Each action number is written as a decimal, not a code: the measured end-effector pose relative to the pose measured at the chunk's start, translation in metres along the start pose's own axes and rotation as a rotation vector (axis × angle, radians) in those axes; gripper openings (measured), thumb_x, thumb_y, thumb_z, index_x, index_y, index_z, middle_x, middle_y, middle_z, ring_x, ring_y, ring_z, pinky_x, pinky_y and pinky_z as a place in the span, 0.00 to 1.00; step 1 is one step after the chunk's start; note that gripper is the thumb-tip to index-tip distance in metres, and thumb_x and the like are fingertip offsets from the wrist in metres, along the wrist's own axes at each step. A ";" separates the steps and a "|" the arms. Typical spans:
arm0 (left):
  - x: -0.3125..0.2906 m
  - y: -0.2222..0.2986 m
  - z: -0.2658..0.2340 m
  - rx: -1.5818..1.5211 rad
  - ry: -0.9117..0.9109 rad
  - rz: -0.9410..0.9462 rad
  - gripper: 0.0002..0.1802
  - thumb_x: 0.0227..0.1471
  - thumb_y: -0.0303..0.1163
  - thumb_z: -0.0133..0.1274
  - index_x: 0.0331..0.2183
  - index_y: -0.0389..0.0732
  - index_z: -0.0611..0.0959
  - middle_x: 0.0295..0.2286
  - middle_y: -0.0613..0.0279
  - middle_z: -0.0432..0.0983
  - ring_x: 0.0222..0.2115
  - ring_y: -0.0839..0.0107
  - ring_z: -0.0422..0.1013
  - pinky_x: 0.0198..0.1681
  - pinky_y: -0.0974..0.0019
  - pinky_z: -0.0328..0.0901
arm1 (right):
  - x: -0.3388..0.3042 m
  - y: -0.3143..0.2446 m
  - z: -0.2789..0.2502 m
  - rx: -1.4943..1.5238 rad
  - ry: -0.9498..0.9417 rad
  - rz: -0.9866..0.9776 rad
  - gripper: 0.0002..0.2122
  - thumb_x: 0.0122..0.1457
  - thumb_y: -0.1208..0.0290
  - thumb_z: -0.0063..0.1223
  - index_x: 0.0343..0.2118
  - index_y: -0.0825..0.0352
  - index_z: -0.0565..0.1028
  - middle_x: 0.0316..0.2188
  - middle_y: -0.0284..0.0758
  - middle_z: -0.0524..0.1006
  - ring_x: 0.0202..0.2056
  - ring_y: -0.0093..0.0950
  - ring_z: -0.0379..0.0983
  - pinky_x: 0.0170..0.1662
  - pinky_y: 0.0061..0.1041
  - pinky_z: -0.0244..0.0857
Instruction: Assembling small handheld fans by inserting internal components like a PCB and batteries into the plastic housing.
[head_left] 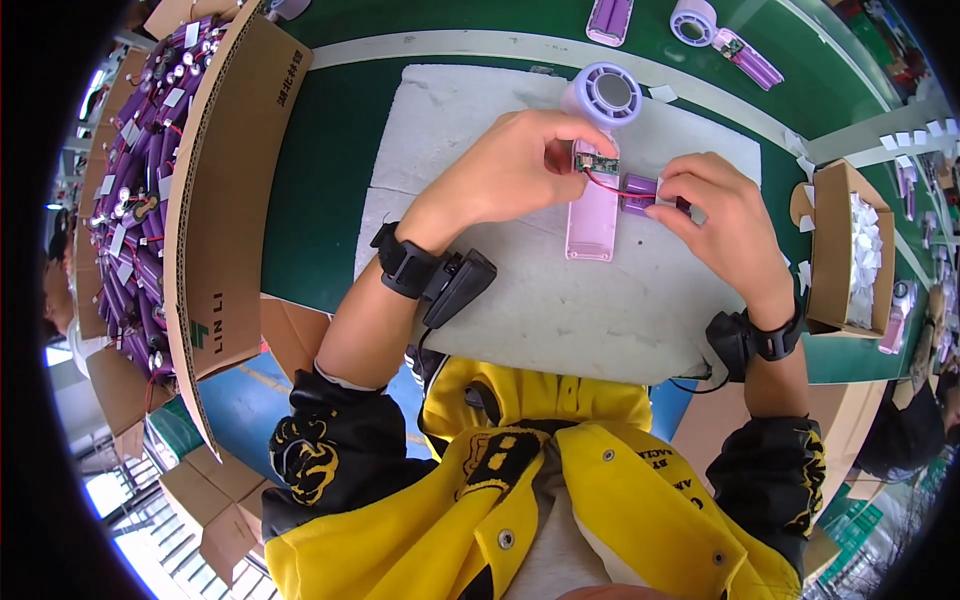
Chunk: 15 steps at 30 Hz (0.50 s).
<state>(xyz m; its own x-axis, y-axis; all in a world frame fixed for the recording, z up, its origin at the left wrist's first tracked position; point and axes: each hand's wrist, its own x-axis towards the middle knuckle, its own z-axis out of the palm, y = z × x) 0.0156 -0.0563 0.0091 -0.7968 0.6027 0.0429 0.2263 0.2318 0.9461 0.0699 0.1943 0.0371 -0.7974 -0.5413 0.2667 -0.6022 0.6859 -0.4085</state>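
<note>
A handheld fan lies on a pale mat, with a round lilac head (612, 92) and an opened pink handle shell (592, 225). Across the handle's upper end sits a small green circuit board (603, 163). My left hand (525, 165) is closed on the fan there, thumb and forefinger at the board's edges. Red and dark wires (610, 187) run from the board to a purple battery (637, 196). My right hand (722, 205) pinches the battery's right end, just right of the handle; its fingertips partly cover that end.
At the left stands a tall cardboard box (235, 190) full of purple wired batteries (145, 200). A smaller carton (830, 250) of white pieces (865, 250) is at the right. More fan parts (745, 60) lie at the back of the green table (320, 180). Black devices are strapped to both my wrists.
</note>
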 end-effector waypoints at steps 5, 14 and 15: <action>0.000 0.003 0.001 -0.019 0.007 -0.087 0.21 0.41 0.22 0.57 0.41 0.46 0.86 0.30 0.63 0.79 0.25 0.74 0.69 0.34 0.70 0.68 | -0.002 -0.013 0.000 -0.020 0.028 0.067 0.06 0.48 0.79 0.63 0.28 0.72 0.77 0.36 0.39 0.78 0.32 0.39 0.75 0.36 0.31 0.71; -0.001 0.000 0.004 0.029 0.033 -0.004 0.21 0.40 0.22 0.58 0.41 0.46 0.86 0.33 0.62 0.80 0.27 0.71 0.70 0.35 0.69 0.69 | -0.001 -0.026 0.005 -0.197 0.028 0.054 0.04 0.48 0.80 0.60 0.27 0.73 0.78 0.37 0.44 0.80 0.33 0.40 0.77 0.37 0.32 0.72; 0.000 0.000 0.004 0.031 0.034 0.004 0.21 0.40 0.22 0.58 0.41 0.47 0.86 0.33 0.61 0.80 0.27 0.71 0.71 0.36 0.69 0.69 | 0.000 -0.027 0.006 -0.217 0.032 0.063 0.04 0.47 0.81 0.60 0.27 0.73 0.79 0.36 0.44 0.81 0.33 0.40 0.77 0.36 0.32 0.72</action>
<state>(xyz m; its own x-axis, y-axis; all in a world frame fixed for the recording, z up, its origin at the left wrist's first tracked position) 0.0185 -0.0532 0.0073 -0.8144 0.5774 0.0581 0.2466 0.2537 0.9353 0.0867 0.1730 0.0429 -0.8326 -0.4807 0.2751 -0.5424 0.8083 -0.2289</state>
